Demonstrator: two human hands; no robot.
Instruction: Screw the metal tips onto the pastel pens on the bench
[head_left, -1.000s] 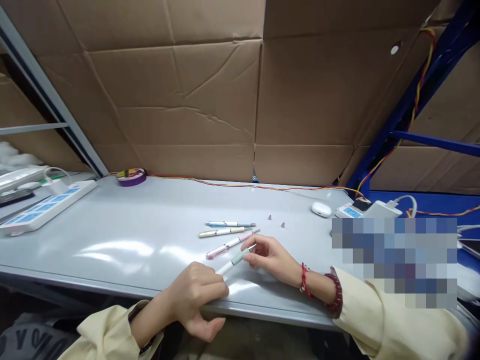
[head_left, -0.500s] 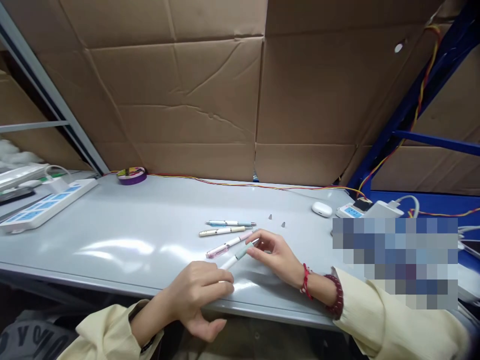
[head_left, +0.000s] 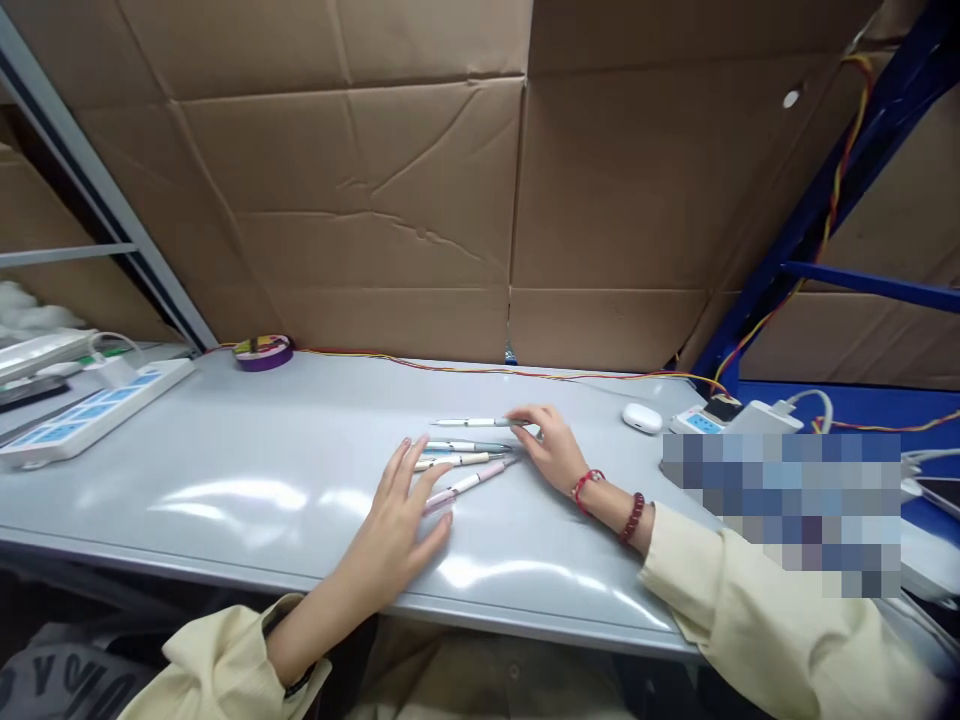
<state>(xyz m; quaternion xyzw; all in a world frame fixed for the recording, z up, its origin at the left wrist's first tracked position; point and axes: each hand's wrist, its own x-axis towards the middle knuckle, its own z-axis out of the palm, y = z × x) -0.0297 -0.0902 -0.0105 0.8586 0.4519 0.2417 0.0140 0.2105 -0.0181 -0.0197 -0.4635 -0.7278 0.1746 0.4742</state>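
My right hand (head_left: 553,450) pinches the tip end of a white pen (head_left: 472,422) at the back of a small row of pens. Just in front of it lie a blue-and-white pen (head_left: 469,446), a cream pen (head_left: 469,460) and a pink-and-white pen (head_left: 472,482), their tips to the right. Over the left ends of these pens, my left hand (head_left: 397,520) is spread with its fingers apart, holding nothing. Whether its fingertips touch the pens I cannot tell. Two small grey pieces right of the pens are now mostly hidden by my right hand.
A white earbud case (head_left: 643,418) lies to the right, near a power strip (head_left: 705,425) and a white charger (head_left: 769,420). At the left are another power strip (head_left: 97,410) and a purple tape roll (head_left: 262,353). Red-yellow wires (head_left: 450,368) run along the cardboard wall (head_left: 360,230).
The white pen has moved from the front of the row to the back, carried by my right hand. My left hand has opened and moved forward over the pens' left ends.
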